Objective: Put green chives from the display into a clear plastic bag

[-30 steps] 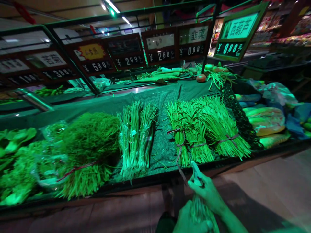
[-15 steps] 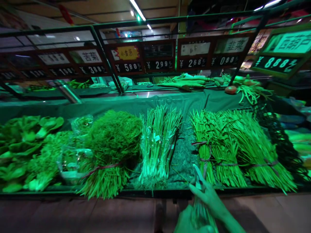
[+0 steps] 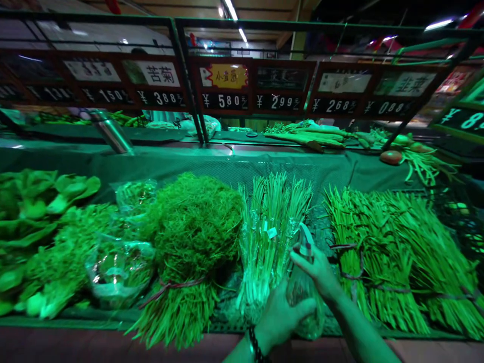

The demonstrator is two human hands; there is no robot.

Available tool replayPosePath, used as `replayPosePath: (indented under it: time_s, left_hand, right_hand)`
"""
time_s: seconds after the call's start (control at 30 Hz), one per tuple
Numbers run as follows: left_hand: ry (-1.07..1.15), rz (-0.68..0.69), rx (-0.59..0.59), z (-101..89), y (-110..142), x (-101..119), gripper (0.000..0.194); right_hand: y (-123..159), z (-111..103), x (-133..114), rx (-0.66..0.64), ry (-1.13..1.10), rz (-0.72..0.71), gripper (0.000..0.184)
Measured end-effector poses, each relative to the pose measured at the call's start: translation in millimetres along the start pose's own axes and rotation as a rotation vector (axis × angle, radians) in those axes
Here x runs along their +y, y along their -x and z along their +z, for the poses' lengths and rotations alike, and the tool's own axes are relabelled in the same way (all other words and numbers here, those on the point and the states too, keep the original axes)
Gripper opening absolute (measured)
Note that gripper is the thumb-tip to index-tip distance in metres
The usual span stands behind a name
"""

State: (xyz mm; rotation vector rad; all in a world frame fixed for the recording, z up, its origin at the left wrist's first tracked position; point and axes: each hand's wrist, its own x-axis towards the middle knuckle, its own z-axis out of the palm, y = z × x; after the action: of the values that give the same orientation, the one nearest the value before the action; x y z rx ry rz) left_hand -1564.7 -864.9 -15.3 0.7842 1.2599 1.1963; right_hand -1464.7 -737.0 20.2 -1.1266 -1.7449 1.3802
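- The left hand, a beaded bracelet at its wrist, is wrapping its grip around the lower part of a clear plastic-wrapped bundle of greens.
- The right hand is pinching the bundle's upper end, its grip closing on the twisted plastic tip that is sticking up above the fingers.
- The bundle is standing nearly upright between the two hands, its long axis running from the left hand near the body up and away to the right hand; the left hand is sitting nearer, the right hand just beyond and above.
- Just behind the bundle, on the worktop, bagged scallions are lying with their tips pointing away.
- To the right, tied bunches of chives are fanning outward; to the left, a dense fennel-like bunch and leafy greens are lying.
- Farthest off, price signs are hanging in a row.
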Motion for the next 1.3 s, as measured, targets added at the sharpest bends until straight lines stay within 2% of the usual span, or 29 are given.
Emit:
replayPosePath:
  time_s: [0.07, 0.17, 0.27, 0.37, 0.43, 0.57, 0.67, 0.83, 0.97, 1.1, 1.2, 1.3]
  left_hand:
    - [-0.036, 0.022, 0.011, -14.2, -19, 13, 0.056]
    - [-0.159, 0.059, 0.074, -33.5, -45, 26, 0.054]
    - [-0.136, 0.126, 0.084, -51.6, -62, 41, 0.051]
    - [-0.049, 0.195, 0.04, -67.8, -68, 57, 0.06]
    - [-0.062, 0.208, 0.059, -77.1, -67, 61, 0.063]
    - [-0.129, 0.138, 0.11, -89.8, -56, 46, 0.054]
    - [-0.15, 0.085, 0.126, -92.2, -39, 24, 0.051]
    - [-0.088, 0.017, 0.086, -80.9, 7, -13, 0.048]
    - [-0.019, 0.026, 0.029, -62.0, 49, -43, 0.055]
    - [0.08, 0.039, -0.045, -44.1, 85, -83, 0.06]
    - [0.076, -0.027, -0.071, -34.1, 111, -113, 0.061]
    - [0.095, -0.114, -0.099, -26.7, 137, -137, 0.061]
  right_hand:
    - [-28, 6, -10, 0.023, 0.003, -0.002, 0.053]
    - [-63, 14, -22, 0.084, 0.019, -0.009, 0.053]
    - [-85, 24, -33, 0.153, 0.034, -0.025, 0.05]
    - [-98, 39, -45, 0.16, 0.056, -0.077, 0.049]
    - [-104, 51, -50, 0.123, 0.046, -0.095, 0.051]
    - [-104, 69, -46, -0.011, 0.063, -0.065, 0.049]
    - [-86, 80, -30, -0.036, 0.099, -0.043, 0.043]
    - [-29, 89, 8, -0.023, 0.078, 0.031, 0.045]
    - [24, 88, 34, -0.185, 0.022, 0.123, 0.049]
    - [78, 91, 49, -0.288, 0.009, 0.147, 0.039]
    - [116, 96, 65, -0.281, -0.019, 0.17, 0.036]
    - [150, 97, 91, -0.239, -0.056, 0.21, 0.037]
